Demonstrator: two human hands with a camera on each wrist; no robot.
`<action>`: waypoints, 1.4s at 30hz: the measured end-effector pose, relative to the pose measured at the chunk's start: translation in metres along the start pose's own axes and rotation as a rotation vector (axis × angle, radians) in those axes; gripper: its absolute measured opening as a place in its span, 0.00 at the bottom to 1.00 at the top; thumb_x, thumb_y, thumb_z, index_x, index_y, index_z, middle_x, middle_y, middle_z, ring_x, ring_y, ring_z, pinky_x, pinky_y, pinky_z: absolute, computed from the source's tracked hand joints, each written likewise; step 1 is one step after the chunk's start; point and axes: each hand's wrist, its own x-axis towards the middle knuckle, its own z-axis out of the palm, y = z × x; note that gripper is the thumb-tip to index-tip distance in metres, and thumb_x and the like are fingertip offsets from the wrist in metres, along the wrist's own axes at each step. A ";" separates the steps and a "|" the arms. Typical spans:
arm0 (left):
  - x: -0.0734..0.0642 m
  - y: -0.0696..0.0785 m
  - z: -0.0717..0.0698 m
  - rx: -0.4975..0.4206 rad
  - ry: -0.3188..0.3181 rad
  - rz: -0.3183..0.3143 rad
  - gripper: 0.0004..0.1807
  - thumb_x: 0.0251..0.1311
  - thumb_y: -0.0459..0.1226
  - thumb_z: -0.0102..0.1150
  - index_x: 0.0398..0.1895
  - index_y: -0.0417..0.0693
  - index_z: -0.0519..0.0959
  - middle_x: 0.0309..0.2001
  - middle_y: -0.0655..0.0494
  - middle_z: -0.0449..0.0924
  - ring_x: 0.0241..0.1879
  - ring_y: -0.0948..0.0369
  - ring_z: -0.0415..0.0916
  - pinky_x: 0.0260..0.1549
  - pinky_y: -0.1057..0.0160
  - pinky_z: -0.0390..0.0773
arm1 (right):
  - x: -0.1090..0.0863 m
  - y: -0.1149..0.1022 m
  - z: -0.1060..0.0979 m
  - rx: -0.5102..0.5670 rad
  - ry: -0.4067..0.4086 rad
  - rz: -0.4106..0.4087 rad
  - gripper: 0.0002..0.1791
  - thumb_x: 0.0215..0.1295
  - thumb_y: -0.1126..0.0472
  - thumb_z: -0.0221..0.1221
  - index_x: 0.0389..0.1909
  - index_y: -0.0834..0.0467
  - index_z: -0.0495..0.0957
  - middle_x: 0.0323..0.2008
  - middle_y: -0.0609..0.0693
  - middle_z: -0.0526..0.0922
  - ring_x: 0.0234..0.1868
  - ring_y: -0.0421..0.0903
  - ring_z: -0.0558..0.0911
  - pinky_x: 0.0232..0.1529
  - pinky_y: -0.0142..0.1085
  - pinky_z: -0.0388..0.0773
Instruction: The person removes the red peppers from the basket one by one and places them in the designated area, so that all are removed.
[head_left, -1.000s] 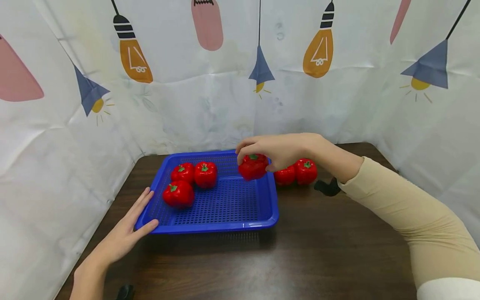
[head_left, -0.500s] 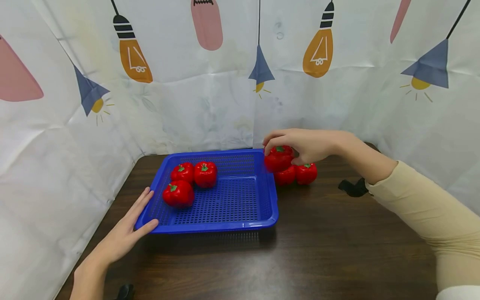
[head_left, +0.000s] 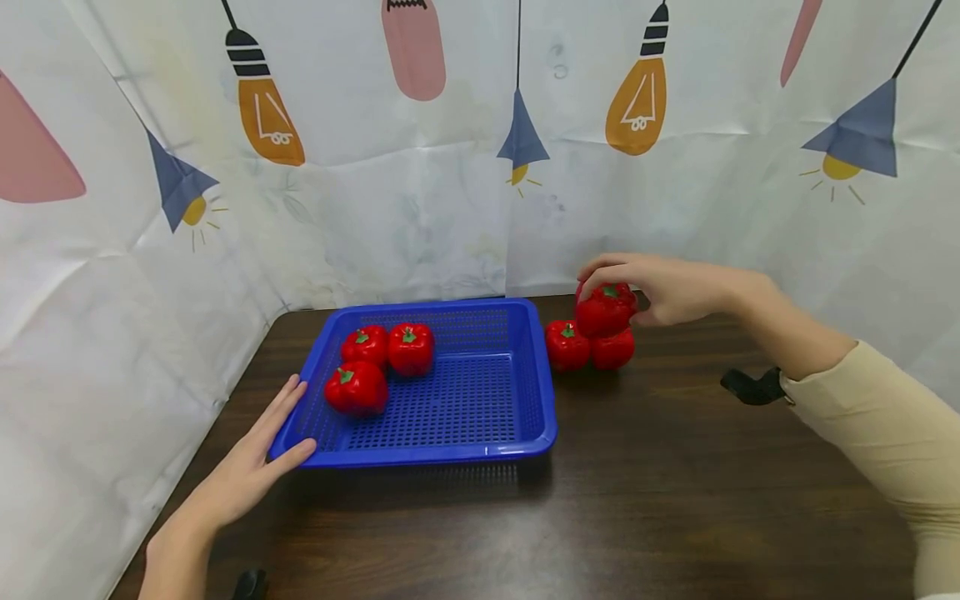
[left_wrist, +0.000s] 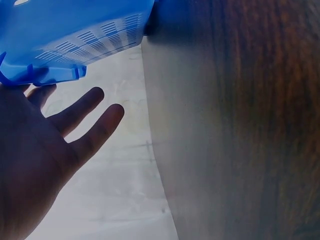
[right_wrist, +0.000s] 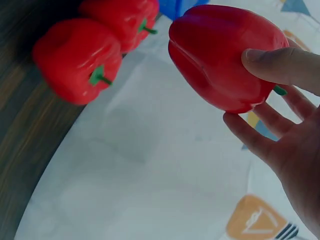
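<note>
My right hand (head_left: 663, 287) grips a red bell pepper (head_left: 606, 312) with a green stem, thumb on one side and fingers on the other. In the right wrist view that held pepper (right_wrist: 225, 57) is raised, apart from two more peppers (right_wrist: 77, 60) on the table. From the head these two, one being the left pepper (head_left: 567, 346), stand just right of the blue basket (head_left: 546, 400); the held one overlaps the other. Three red peppers (head_left: 357, 388) sit in the basket's left part. My left hand (head_left: 240, 471) rests at the basket's left front corner, fingers spread and straight.
The dark wooden table (head_left: 675, 500) carries the basket and the loose peppers. A white curtain (head_left: 420, 225) printed with lamps and bulbs closes off the back and both sides. A black strap end (head_left: 752, 387) sticks out at the right wrist.
My right hand has carried the held pepper rightward, from above the basket's right part, across its rim, to above the two table peppers. The left hand and the basket have stayed in place.
</note>
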 end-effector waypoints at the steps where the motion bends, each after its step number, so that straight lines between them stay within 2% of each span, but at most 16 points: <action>1: 0.000 0.000 0.000 0.000 0.001 0.002 0.44 0.72 0.38 0.59 0.84 0.61 0.47 0.84 0.57 0.34 0.79 0.36 0.36 0.63 0.21 0.44 | -0.003 0.002 -0.001 0.000 0.007 0.008 0.37 0.52 0.81 0.64 0.60 0.47 0.76 0.69 0.47 0.67 0.58 0.49 0.72 0.36 0.39 0.83; 9: -0.001 0.001 0.001 -0.006 0.003 0.017 0.44 0.72 0.37 0.59 0.85 0.60 0.47 0.84 0.55 0.34 0.78 0.35 0.36 0.62 0.20 0.43 | -0.027 0.014 -0.003 -0.037 0.032 0.048 0.36 0.51 0.82 0.66 0.58 0.48 0.77 0.68 0.48 0.69 0.65 0.53 0.69 0.46 0.41 0.83; 14: -0.001 0.001 0.001 -0.001 0.007 0.018 0.44 0.72 0.38 0.59 0.84 0.59 0.48 0.84 0.54 0.35 0.78 0.34 0.36 0.63 0.21 0.43 | -0.040 0.022 -0.002 -0.026 0.039 0.090 0.36 0.50 0.82 0.67 0.58 0.49 0.77 0.68 0.50 0.69 0.65 0.55 0.69 0.48 0.43 0.83; 24: 0.000 0.001 0.000 -0.001 0.004 0.011 0.44 0.72 0.38 0.59 0.84 0.60 0.47 0.84 0.54 0.34 0.78 0.34 0.36 0.61 0.20 0.44 | -0.062 0.042 0.003 -0.020 0.055 0.147 0.37 0.45 0.81 0.73 0.57 0.51 0.77 0.65 0.54 0.71 0.62 0.58 0.71 0.45 0.43 0.84; 27: -0.001 0.000 0.001 0.001 0.005 0.010 0.44 0.72 0.38 0.59 0.85 0.60 0.47 0.84 0.55 0.34 0.78 0.33 0.36 0.61 0.20 0.45 | -0.066 0.049 0.007 -0.017 0.052 0.162 0.37 0.44 0.79 0.75 0.57 0.52 0.77 0.64 0.55 0.72 0.61 0.59 0.71 0.44 0.43 0.84; 34: -0.001 0.000 0.002 0.005 0.005 0.010 0.44 0.73 0.38 0.58 0.85 0.60 0.47 0.84 0.55 0.34 0.78 0.34 0.36 0.61 0.20 0.45 | -0.069 0.068 0.025 -0.014 0.044 0.140 0.35 0.45 0.82 0.72 0.55 0.56 0.78 0.62 0.56 0.74 0.62 0.60 0.72 0.46 0.42 0.83; 42: -0.001 0.001 0.001 -0.004 0.001 0.011 0.43 0.73 0.38 0.58 0.85 0.60 0.47 0.84 0.54 0.34 0.78 0.34 0.36 0.62 0.20 0.44 | -0.070 0.083 0.042 0.009 0.043 0.172 0.33 0.47 0.81 0.72 0.55 0.57 0.78 0.61 0.55 0.74 0.60 0.59 0.74 0.46 0.42 0.83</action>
